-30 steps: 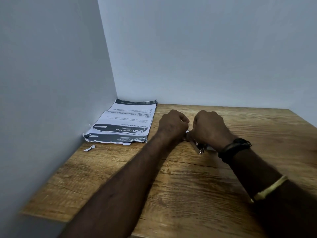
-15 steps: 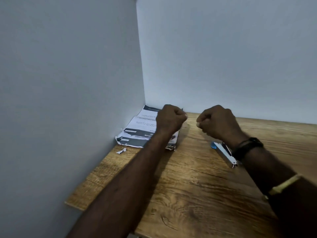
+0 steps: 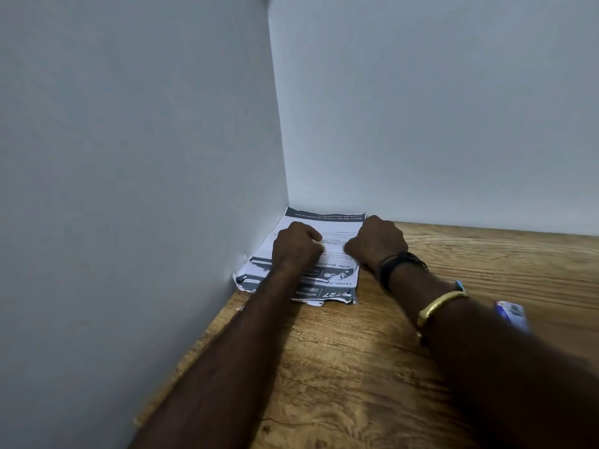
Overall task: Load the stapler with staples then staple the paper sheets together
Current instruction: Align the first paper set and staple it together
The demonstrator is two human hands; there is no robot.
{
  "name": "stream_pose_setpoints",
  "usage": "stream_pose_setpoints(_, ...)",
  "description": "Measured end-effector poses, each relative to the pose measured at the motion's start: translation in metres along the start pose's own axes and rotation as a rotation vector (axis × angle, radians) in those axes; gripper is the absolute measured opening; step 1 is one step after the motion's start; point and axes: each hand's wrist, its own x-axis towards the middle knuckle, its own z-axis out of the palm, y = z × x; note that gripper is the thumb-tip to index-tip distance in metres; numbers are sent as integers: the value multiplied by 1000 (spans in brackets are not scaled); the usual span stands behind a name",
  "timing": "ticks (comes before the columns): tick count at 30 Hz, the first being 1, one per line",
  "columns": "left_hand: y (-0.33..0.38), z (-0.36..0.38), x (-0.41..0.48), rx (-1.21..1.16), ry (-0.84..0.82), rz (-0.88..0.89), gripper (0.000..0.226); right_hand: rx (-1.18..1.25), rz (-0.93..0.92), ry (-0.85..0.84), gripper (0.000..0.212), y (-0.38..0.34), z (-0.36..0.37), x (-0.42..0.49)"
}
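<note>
A stack of printed paper sheets (image 3: 327, 222) with torn near edges lies in the corner where the two walls meet. My left hand (image 3: 296, 246) hovers over the stack's middle with its fingers curled into a fist. My right hand (image 3: 377, 243) is also curled shut, over the stack's right edge. What the fingers hold, if anything, is hidden. The stapler (image 3: 512, 314), white and blue, lies on the table behind my right forearm, mostly covered by it.
The wooden table (image 3: 356, 384) is bounded by a grey wall (image 3: 129, 189) on the left and another at the back. A small paper scrap (image 3: 241, 307) lies by the left wall. My right arm wears a black band and a gold bangle.
Both hands left the stapler, which stays on the table, and moved left and forward onto the paper stack. The view turned left toward the corner.
</note>
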Motion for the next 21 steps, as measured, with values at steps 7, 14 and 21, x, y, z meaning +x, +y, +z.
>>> stream_pose_setpoints(7,-4,3,1,17,-13,2,37,171,91,-5,38,-2,5,9)
stream_pose_setpoints(14,-5,2,2,-33,85,39,35,505,116,105,37,4,6,9)
stream_pose_setpoints(21,-8,-5,-1,-103,185,27,32,767,210,-57,26,5,-1,16)
